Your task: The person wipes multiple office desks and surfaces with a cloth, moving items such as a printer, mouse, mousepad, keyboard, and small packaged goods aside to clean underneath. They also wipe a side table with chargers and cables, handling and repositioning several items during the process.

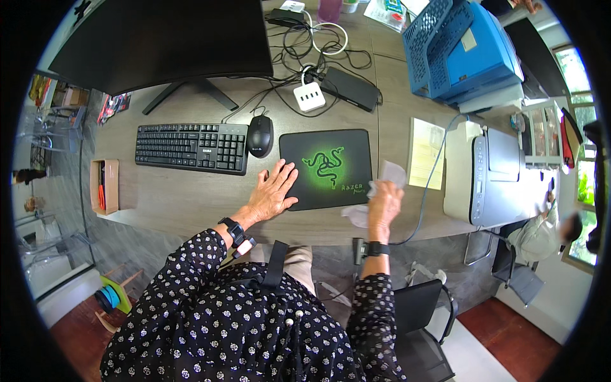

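Observation:
My left hand [273,192] lies with fingers spread on the desk, its fingertips and thumb reaching the left edge of a black Razer mouse pad [329,138] with a green snake emblem. At the pad's lower right corner, my right hand [384,203] grips a crumpled whitish cloth or tissue [392,173]. Part of that cloth sticks out on either side of the fist. Up and left of my left hand are a black computer mouse [260,136] and a black keyboard [192,148].
A monitor [167,43] stands at the back left. Tangled cables surround a white power cube [309,97] and a black box [351,89]. To the right are a yellow paper pad [426,153], a blue cable [433,174], a printer [491,176] and a blue file holder [477,57]. A small cardboard box [112,188] sits left.

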Motion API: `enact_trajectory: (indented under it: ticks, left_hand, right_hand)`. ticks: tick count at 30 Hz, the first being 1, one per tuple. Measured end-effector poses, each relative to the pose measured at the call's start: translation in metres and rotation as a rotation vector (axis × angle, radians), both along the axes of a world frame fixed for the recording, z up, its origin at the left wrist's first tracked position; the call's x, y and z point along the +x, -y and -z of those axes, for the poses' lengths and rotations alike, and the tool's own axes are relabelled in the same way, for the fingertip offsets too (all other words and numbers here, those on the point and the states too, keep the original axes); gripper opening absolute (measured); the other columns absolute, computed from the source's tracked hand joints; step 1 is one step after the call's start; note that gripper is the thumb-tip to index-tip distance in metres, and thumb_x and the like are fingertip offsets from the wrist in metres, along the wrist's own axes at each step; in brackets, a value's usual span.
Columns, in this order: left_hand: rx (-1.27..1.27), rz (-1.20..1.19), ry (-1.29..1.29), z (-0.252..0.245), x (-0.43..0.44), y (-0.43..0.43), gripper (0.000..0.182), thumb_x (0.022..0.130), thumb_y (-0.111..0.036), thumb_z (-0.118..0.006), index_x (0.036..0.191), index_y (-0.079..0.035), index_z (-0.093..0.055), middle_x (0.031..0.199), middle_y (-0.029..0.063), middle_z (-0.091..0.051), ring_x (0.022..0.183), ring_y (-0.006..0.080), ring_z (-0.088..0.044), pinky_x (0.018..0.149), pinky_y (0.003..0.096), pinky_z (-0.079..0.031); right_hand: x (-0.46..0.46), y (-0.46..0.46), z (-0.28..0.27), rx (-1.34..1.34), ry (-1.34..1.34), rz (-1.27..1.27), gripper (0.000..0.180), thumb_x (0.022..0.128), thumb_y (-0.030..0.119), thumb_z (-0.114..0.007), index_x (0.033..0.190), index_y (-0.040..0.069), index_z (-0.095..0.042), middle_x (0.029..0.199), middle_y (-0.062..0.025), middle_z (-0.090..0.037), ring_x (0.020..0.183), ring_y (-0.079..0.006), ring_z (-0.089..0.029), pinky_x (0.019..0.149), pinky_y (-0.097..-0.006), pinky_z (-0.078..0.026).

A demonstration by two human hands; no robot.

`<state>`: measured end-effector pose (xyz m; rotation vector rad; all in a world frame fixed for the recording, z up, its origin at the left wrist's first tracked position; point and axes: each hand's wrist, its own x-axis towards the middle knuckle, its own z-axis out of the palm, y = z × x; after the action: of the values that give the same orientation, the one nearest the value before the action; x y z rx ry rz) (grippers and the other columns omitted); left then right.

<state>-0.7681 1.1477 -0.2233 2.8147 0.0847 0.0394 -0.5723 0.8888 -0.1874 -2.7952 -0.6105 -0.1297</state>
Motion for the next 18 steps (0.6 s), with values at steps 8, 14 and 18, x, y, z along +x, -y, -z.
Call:
enact_trajectory:
  ticks: [8, 14, 18]
  left_hand:
    - [0.118, 0.045, -0.244, -0.008, 0.003, -0.004, 0.079, 0.09, -0.045, -0.07, 0.151, -0.003, -0.044, 0.161, 0.0157, -0.037, 0.152, 0.0351, -0.028, 0.106, 0.0516, -0.033]
    - [-0.025, -0.016, -0.013, -0.006, 0.001, 0.001, 0.079, 0.087, -0.042, -0.074, 0.149, -0.002, -0.046, 0.162, 0.0146, -0.034, 0.153, 0.0342, -0.026, 0.105, 0.0526, -0.033]
    - [-0.054, -0.023, 0.011, -0.01, 0.003, 0.0, 0.079, 0.086, -0.04, -0.076, 0.148, -0.002, -0.047, 0.161, 0.0143, -0.035, 0.152, 0.0343, -0.026, 0.104, 0.0532, -0.035]
  right_hand:
    - [-0.045, -0.152, 0.021, 0.276, -0.01, -0.557, 0.03, 0.078, 0.002, -0.068, 0.105, 0.013, -0.074, 0.118, -0.0037, -0.067, 0.106, -0.0302, -0.059, 0.086, -0.042, -0.05]
    - [0.049, -0.113, 0.042, 0.073, 0.275, -0.242, 0.041, 0.075, 0.003, -0.069, 0.113, 0.02, -0.073, 0.123, -0.0066, -0.064, 0.107, -0.0333, -0.056, 0.082, -0.0469, -0.047]
    - [0.043, -0.077, 0.024, 0.065, 0.169, -0.115, 0.035, 0.078, 0.003, -0.068, 0.111, 0.014, -0.073, 0.117, -0.0082, -0.066, 0.102, -0.0343, -0.057, 0.083, -0.0454, -0.046]
